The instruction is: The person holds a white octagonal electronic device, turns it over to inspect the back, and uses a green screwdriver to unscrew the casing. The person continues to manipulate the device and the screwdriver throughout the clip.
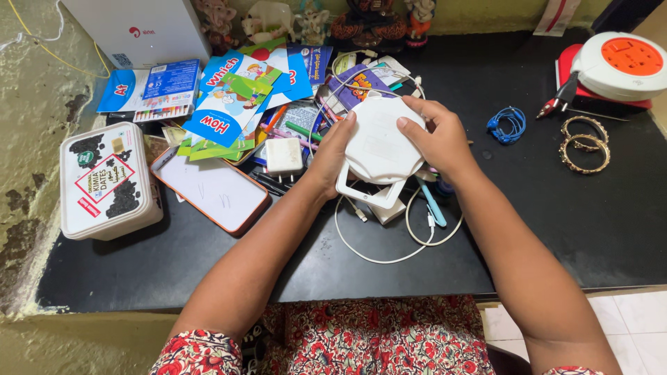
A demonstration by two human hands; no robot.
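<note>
Clearly both hands are on the white round device, which is held a little above the middle of the black bench, over a tangle of white cable. The left hand presses its left edge with the thumb on top, and the right hand closes over its far right edge, so each grip is grasping this same device. It looks like hard plastic, stiff and smooth, probably light, and perhaps a little slippery; the rim and the square handle-like frame on its near side seem the safest places to take hold. As for containers, a white rectangular tub with a printed lid stands at the left, near a tablet with an orange frame; the lid is closed, so I cannot tell what is inside. Far right stands an orange and white cord reel, with gold bangles near it
</note>
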